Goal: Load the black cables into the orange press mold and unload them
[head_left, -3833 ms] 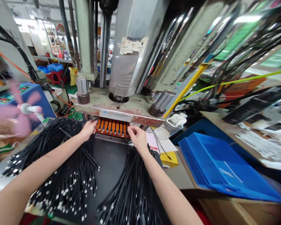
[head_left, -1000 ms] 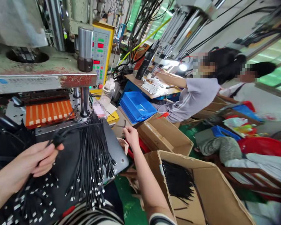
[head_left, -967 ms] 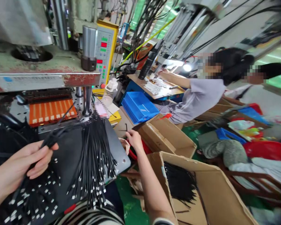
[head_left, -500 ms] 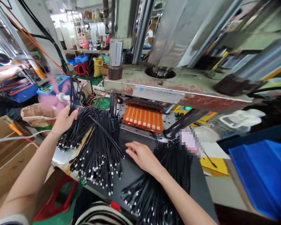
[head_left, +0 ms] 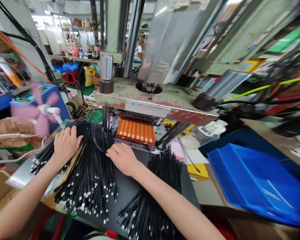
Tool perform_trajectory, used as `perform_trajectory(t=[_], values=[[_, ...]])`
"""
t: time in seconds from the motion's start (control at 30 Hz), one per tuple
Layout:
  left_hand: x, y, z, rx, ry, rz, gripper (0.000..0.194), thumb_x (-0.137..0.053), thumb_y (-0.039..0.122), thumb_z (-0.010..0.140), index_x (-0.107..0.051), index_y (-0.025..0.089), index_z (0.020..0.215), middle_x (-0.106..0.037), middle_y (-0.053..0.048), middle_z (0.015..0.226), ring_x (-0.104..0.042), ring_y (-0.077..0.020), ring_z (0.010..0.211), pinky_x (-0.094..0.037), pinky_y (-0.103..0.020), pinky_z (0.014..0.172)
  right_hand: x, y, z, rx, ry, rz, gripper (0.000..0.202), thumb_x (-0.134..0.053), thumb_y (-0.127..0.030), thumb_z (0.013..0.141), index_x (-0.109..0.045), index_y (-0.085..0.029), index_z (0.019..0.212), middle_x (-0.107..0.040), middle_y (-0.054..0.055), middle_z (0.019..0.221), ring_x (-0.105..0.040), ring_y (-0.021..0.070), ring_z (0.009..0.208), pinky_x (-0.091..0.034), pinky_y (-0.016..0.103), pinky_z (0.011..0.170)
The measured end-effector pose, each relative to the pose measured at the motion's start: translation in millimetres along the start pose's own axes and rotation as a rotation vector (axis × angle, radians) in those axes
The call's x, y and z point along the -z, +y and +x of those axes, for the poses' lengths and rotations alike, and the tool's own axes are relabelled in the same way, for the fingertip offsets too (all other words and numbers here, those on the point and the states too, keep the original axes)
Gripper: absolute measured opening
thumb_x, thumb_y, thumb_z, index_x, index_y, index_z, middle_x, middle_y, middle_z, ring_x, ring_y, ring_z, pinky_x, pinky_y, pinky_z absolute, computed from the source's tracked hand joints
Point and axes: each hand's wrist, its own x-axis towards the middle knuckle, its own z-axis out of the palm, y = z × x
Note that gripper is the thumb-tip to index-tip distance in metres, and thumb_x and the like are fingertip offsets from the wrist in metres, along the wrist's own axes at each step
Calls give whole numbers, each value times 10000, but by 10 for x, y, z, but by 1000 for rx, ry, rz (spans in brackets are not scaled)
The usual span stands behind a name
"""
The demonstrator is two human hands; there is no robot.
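Observation:
My left hand (head_left: 66, 143) lies over the left-hand heap of black cables (head_left: 90, 180), its thumb apart from the bent fingers; the fingertips are partly hidden. At the right edge of this heap, the fingers of my right hand (head_left: 122, 158) are pinched at the end of a bent black cable (head_left: 98, 144). The cables carry pale metal plugs that fan toward me. Another bundle of black cables (head_left: 150, 213) lies under my right forearm. Behind my hands, an orange mould plate (head_left: 136, 130) with a row of pale strips sits in the press.
The press frame (head_left: 155, 108) and its steel columns stand ahead. A pink fan (head_left: 43, 110) is at the left, close to my left hand. Blue plastic bins (head_left: 250, 180) are at the right, and a yellow packet (head_left: 198, 171) lies beside the press.
The view has turned right. My left hand has come down onto the left-hand cables. My right hand has moved left to that heap and now pinches a cable.

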Motion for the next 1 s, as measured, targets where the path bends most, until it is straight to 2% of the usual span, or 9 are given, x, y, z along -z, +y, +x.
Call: perform_trajectory(t=[0.07, 0.13, 0.23, 0.33, 0.47, 0.63, 0.73, 0.87, 1.0], values=[[-38, 185, 149, -108, -25, -234, 402, -411, 432, 934, -619, 124, 1090, -642, -134, 935, -608, -279, 899, -429, -364, 790, 110, 172, 131, -83, 128, -13, 196, -498, -272, 960, -631, -189, 842, -635, 54, 818, -582, 184, 778, -390, 286, 742], [-93, 403, 328, -262, -66, -513, 313, -455, 389, 924, -650, 150, 974, -663, -84, 882, -625, -209, 814, -453, -309, 760, 175, 423, 303, -250, 261, 57, 161, -534, -258, 935, -630, -181, 833, -644, 39, 793, -592, 174, 758, -397, 263, 718], [-154, 722, 601, -501, -72, -778, 223, -510, 308, 904, -655, 149, 966, -678, -63, 874, -630, -168, 799, -479, -278, 771, 193, 827, 539, -509, 350, 240, 129, -582, -229, 885, -631, -177, 778, -648, 2, 709, -603, 148, 696, -403, 228, 686], [-212, 943, 790, -715, -16, -828, 246, -515, 278, 913, -645, 129, 1058, -682, -108, 1037, -629, -196, 990, -483, -319, 898, 148, 1116, 670, -682, 327, 346, 154, -609, -236, 851, -636, -173, 714, -665, -1, 667, -620, 144, 660, -414, 217, 660], [-358, 1071, 849, -921, -9, -793, 282, -445, 267, 960, -646, 155, 1122, -665, -112, 1180, -586, -198, 1159, -433, -367, 1037, 94, 1243, 698, -722, 296, 391, 140, -625, -243, 840, -653, -175, 721, -663, -7, 594, -634, 139, 576, -432, 207, 597], [-502, 1162, 726, -785, 56, -628, 347, -390, 267, 981, -570, 135, 1247, -657, -130, 1197, -614, -210, 1121, -458, -387, 1007, 101, 1152, 601, -691, 300, 427, 102, -610, -157, 822, -678, -182, 750, -711, 11, 710, -666, 135, 650, -459, 204, 655], [-464, 1175, 633, -820, 39, -522, 363, -380, 275, 982, -548, 156, 1281, -597, -123, 1300, -547, -225, 1220, -395, -405, 1051, 103, 1113, 546, -654, 310, 378, 107, -614, -123, 796, -693, -197, 789, -712, -2, 745, -658, 135, 702, -454, 211, 697], [-285, 1150, 645, -857, -83, -434, 535, -406, 433, 957, -412, 154, 1413, -449, -146, 1445, -421, -251, 1333, -369, -401, 1026, 109, 1204, 601, -677, 250, 160, 85, -621, -181, 811, -690, -193, 763, -703, 17, 756, -641, 166, 724, -445, 246, 713], [-200, 1314, 942, -764, -244, -408, 562, -266, 458, 980, -376, 154, 1439, -396, -119, 1487, -370, -237, 1365, -306, -417, 1073, 147, 1290, 636, -753, 271, 53, 172, -523, -155, 871, -685, -146, 925, -691, 137, 999, -622, 236, 929, -422, 317, 826]])
